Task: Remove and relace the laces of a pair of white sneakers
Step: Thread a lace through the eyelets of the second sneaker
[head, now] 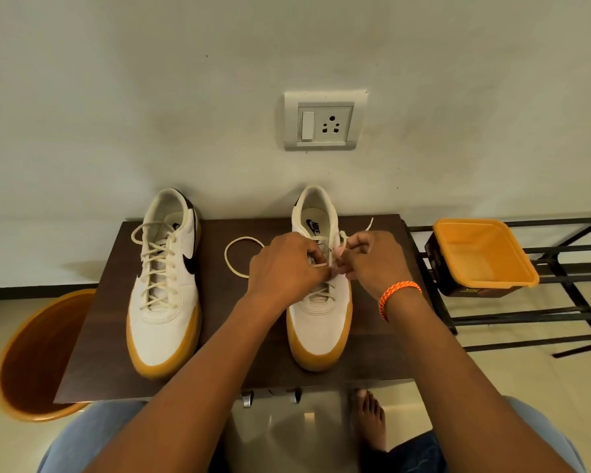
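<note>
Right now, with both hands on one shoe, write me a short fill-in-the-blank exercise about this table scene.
1. Both hands, the left hand and the right hand, work the cream lace on the white gum-soled sneaker on the ____ side of the dark wooden table.
2. The other white sneaker is fully ____.
3. A braided orange bracelet sits on the ____ wrist.
4. A loop of lace lies ____ the two sneakers.

Missing words: right; laced; right; between

Both hands hide the right sneaker's (318,302) middle eyelets and lace crossings.
</note>
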The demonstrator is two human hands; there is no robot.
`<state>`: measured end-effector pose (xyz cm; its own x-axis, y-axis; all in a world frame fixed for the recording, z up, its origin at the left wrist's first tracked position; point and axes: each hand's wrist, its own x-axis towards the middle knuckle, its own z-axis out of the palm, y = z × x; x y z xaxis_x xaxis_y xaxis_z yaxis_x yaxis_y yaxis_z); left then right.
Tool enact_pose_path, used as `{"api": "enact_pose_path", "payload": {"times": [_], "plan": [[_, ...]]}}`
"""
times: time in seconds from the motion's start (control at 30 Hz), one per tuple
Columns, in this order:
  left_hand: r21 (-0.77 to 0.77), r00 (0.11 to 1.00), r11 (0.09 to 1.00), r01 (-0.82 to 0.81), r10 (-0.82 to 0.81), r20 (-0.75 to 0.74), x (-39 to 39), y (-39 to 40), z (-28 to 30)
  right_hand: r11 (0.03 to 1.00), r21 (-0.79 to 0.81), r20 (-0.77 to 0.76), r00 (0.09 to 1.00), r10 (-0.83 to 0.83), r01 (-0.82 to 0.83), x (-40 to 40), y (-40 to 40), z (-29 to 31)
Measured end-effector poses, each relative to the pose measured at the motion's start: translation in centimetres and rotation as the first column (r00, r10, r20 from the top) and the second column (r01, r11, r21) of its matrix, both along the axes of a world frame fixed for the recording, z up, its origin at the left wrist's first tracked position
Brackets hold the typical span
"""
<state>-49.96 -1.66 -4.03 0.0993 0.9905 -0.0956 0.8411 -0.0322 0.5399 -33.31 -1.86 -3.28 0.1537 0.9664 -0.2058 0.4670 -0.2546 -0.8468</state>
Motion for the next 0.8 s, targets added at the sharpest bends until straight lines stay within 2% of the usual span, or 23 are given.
{"api": "enact_pose_path", "payload": {"times": [0.1,0.23,0.3,0.37,0.43,0.5,0.6,0.8], "plan": [[0.008,0.999,1.0,-0.014,0.014,-0.037,-0.3,0.1,0.1,0.984,0.106,-0.006,0.99,-0.143,0.142,0.6,0.4,0.5],[0.017,0.999,1.0,-0.002,0.003,-0.052,-0.4,0.1,0.0,0.911,0.252,-0.137,0.944,-0.3,0.326,1.8,0.7,1.7],[0.025,0.998,1.0,-0.002,0.003,-0.058,-0.4,0.2,0.0,0.949,0.139,-0.149,0.953,-0.263,0.284,1.8,0.6,1.6],[0.031,0.998,1.0,-0.003,0.005,-0.067,-0.4,0.2,-0.1,0.989,-0.05,-0.115,0.983,-0.146,0.141,1.2,0.3,1.1],[0.053,0.997,0.999,0.001,0.003,-0.083,-0.4,0.2,-0.2,0.99,-0.144,-0.112,0.993,-0.023,0.007,0.5,-0.1,0.6],[0.075,0.996,0.997,0.008,-0.001,-0.095,-0.4,0.1,-0.2,0.995,-0.1,-0.063,0.998,0.022,-0.028,0.0,-0.2,0.3],[0.103,0.991,0.995,0.015,-0.001,-0.133,-0.6,0.1,0.0,1.0,-0.013,0.031,0.999,-0.007,0.007,0.0,-0.1,0.2],[0.115,0.976,0.993,0.032,-0.007,-0.218,-0.6,0.2,0.7,0.989,0.037,-0.025,0.99,-0.142,0.143,0.8,0.3,-0.1]]}}
